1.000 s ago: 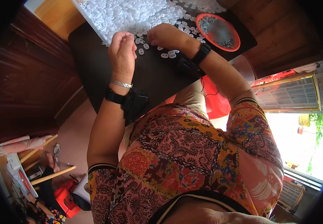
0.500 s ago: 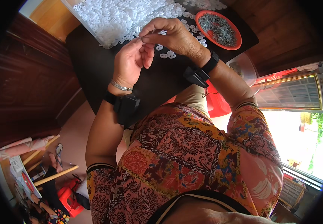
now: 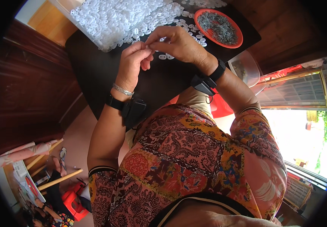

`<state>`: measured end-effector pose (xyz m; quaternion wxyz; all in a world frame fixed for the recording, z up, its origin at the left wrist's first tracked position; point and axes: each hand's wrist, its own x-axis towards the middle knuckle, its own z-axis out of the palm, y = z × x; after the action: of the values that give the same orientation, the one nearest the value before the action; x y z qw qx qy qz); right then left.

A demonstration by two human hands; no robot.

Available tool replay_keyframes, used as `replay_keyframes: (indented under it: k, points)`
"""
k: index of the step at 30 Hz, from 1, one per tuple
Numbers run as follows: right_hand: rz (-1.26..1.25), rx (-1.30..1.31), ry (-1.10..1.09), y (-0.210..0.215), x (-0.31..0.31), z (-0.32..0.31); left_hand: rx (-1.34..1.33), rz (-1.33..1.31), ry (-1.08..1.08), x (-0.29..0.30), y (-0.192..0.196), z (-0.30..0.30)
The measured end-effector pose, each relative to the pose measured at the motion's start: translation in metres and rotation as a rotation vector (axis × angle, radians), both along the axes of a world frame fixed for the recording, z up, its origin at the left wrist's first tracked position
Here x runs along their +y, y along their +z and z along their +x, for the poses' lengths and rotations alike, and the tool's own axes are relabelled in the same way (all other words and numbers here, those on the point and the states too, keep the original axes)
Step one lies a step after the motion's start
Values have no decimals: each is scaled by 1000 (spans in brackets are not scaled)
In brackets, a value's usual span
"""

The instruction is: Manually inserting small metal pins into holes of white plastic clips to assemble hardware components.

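Clock hub taken where the fingertips met, over the near side of the dark tabletop [image 3: 91, 70]. Left hand [image 3: 130, 65] at seven o'clock, thumb and forefinger pinched, other fingers loosely curled; right hand [image 3: 183, 43] at three, thumb and index drawn together against the left's tips. Whatever sat in the pinch was too small or covered to make out. White two-holed oval pieces [image 3: 114, 20] lay heaped from ten to twelve o'clock; a few loose ovals [image 3: 162, 57] sat at four. Small grey metal pieces [image 3: 218, 27] filled an orange-red bowl [image 3: 229, 45] between two and three. Step judged to be close two-handed fingertip work. Done well, it probably called for the left as a steady clamp, the right making only small, square-on movements; light pressure, since a squeezed small part could have sprung away. Working low above the tabletop seemed wise, so that anything dropped landed near the loose ovals.
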<state>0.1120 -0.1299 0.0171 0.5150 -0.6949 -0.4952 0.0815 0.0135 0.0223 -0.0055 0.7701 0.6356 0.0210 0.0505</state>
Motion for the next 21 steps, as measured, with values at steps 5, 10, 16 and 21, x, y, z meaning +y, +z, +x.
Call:
replay_keyframes:
  k: [5, 10, 16, 21]
  points:
    - [-50, -213, 8, 10, -3, -8, 17, -9, -13, 1, 1, -2]
    - [-58, -167, 23, 6, -8, -6, 99, -103, -108, 2, -2, -2]
    - [-88, -138, -10, 10, -18, -10, 128, -205, -160, -4, 2, -2]
    - [-149, -223, -146, 21, -47, 16, 138, -37, -235, -4, -2, -1]
